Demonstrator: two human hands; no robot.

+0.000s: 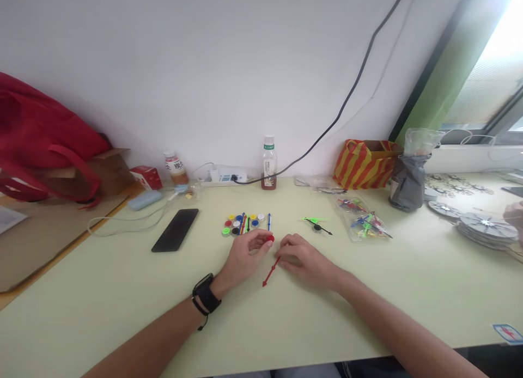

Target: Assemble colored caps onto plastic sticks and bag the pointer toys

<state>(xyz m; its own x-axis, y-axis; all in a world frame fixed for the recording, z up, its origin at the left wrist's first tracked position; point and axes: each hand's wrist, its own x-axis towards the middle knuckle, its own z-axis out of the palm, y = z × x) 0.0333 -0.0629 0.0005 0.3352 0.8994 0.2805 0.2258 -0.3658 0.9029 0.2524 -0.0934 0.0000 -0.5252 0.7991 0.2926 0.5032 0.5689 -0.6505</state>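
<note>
My left hand [246, 256] rests on the pale green table [122, 307] and pinches a small red round cap [270, 238] between thumb and fingertips. Close beside it, my right hand [304, 260] grips the upper end of a thin red arrow-shaped pointer [269, 274], whose tip lies on the table toward me. Just beyond my hands sits a cluster of small coloured caps and pointers [244, 224]. A green pointer and a black pointer with a hub [317, 224] lie to the right of that cluster. A black watch is on my left wrist.
A black phone [175, 230] lies left of the caps. A clear bag of coloured pointers [363, 217] lies right. Two bottles [268, 163], a power strip, a striped bag [365, 163], grey discs [484, 226] and a red bag [41, 144] line the back and sides.
</note>
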